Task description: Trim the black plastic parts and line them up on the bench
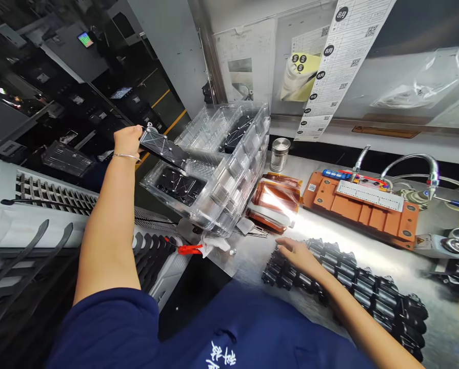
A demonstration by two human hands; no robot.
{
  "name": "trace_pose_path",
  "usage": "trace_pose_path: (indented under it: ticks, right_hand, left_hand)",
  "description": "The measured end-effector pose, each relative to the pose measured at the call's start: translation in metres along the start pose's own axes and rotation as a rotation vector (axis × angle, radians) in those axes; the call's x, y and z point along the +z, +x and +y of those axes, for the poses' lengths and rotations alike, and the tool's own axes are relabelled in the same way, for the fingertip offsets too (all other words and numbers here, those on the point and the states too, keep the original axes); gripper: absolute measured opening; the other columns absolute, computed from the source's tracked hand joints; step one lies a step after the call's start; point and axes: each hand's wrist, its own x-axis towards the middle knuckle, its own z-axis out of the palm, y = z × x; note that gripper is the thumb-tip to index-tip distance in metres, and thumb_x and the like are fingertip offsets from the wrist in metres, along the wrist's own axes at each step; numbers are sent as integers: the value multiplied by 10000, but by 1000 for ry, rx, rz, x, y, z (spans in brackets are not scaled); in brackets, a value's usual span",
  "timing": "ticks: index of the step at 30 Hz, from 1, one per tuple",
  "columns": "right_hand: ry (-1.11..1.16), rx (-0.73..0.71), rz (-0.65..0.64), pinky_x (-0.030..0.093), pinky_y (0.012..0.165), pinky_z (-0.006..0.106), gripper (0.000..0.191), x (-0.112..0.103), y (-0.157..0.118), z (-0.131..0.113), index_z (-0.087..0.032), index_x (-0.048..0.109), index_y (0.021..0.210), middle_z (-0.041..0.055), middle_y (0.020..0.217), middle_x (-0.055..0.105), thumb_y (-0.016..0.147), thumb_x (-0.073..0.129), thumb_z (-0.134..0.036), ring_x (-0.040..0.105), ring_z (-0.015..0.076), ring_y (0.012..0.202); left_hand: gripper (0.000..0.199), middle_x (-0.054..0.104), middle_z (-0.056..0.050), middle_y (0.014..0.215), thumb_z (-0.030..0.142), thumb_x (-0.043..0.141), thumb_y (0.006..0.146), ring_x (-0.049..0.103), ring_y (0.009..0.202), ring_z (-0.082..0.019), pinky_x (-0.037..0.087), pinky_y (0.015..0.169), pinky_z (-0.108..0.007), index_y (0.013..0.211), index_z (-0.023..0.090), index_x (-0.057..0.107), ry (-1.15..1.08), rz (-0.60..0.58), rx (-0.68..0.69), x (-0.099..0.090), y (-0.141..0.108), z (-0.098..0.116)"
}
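My left hand [127, 140], with a bracelet at its wrist, is closed on one end of a long black ribbed plastic part [162, 146]. The part is tilted, and its other end lies over a stack of clear plastic trays [235, 189]. More black ribbed parts [181, 187] lie in the top tray's near compartment, others [239, 133] in a far one. My right hand [294, 252] hovers at or rests on the left end of several rows of black cylindrical parts [344, 271]. Its fingers are stretched out and hold nothing visible; whether they touch a part I cannot tell.
Beyond the trays stands a metal jar [280, 154]. Amber film packets [277, 197] lie beside the stack. An orange fixture [362, 207] with hoses sits at the back of the metal bench. Red-handled pliers [190, 249] and white tissue [216, 242] lie at the bench's left edge.
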Motion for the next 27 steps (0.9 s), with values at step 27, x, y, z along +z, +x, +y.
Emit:
trace_pose_path:
  ticks: [27]
  right_hand:
    - [-294,-171,155,447,1022,398,315,-10,32,-38,-174,676,1153,118,1221,666,933,459,-234,595,248,1168]
  left_hand:
    - [266,675,-132,907,408,612,836,699,780,-196,578,718,-344,870,149,563,-816,-825,-700,248,-276,78]
